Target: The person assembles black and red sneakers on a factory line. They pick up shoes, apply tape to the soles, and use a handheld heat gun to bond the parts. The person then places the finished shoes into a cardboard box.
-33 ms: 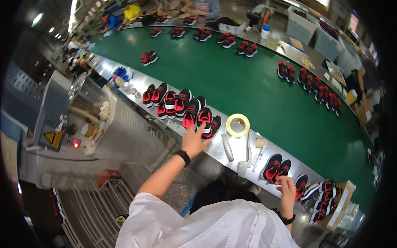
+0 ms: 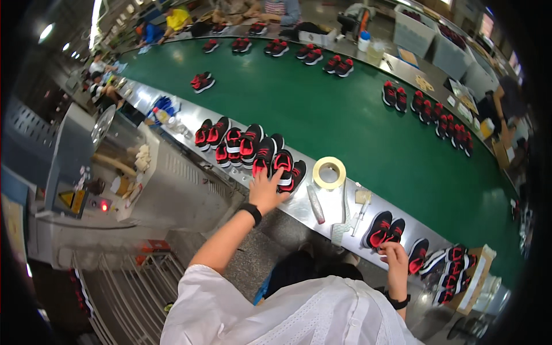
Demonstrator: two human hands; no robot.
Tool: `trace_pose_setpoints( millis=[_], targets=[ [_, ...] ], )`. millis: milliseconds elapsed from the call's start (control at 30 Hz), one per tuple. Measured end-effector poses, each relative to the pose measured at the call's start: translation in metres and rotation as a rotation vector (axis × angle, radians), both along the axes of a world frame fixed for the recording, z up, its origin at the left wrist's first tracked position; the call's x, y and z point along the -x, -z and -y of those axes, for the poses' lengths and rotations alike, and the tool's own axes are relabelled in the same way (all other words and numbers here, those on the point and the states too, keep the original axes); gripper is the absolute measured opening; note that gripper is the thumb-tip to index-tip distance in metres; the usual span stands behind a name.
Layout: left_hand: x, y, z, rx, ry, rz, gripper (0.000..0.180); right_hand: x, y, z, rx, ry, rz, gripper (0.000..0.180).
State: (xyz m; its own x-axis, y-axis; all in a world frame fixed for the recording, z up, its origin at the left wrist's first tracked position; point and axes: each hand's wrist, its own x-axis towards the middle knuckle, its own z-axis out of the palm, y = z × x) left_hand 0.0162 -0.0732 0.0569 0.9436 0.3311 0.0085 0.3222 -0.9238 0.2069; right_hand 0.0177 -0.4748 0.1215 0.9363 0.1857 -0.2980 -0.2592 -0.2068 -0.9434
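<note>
My left hand (image 2: 267, 194) reaches to a cluster of black-and-red sneakers, its fingers spread at the heels of a black sneaker (image 2: 265, 150) and the sneaker beside it (image 2: 283, 164). It touches them without visibly gripping. Several more sneakers (image 2: 250, 142) stand in the cluster, some stacked. On the right, my right hand (image 2: 395, 257) has its fingers curled together beside the heels of a pair of sneakers (image 2: 378, 228). Whatever it may hold is hidden. Another sneaker (image 2: 418, 253) lies just right of that hand.
A tape roll (image 2: 329, 173), a grey-handled knife (image 2: 316, 206) and a small brush-like tool (image 2: 361, 210) lie on the metal ledge (image 2: 296, 211). Beyond runs a green conveyor belt (image 2: 276, 98) carrying sneaker pairs. A cardboard box (image 2: 480, 276) stands right. Co-workers sit across the belt.
My left hand has shifted slightly, its fingers now lower against the sneaker heels. The right hand has barely moved. The whole view has shifted a little.
</note>
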Motion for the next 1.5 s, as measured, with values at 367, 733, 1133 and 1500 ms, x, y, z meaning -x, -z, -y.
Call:
trace_pose_setpoints(
  millis=[367,733,1133,1500],
  targets=[
    [-0.042,0.032,-0.055,0.174,-0.028,-0.441,0.05,0.005,0.019,0.001,0.163,-0.061,-0.02,0.017],
    [0.063,-0.073,-0.036,2.212,-0.405,0.345,0.073,-0.059,0.04,-0.078,0.089,-0.535,-0.02,0.013],
    [0.25,-0.075,-0.011,1.689,-0.849,0.866,0.052,-0.089,0.036,-0.137,0.127,-0.539,0.012,0.016],
    [0.409,-0.07,-0.129,1.399,-1.027,0.719,0.061,0.057,0.11,-0.309,0.017,-0.798,-0.13,0.02]
  ],
)
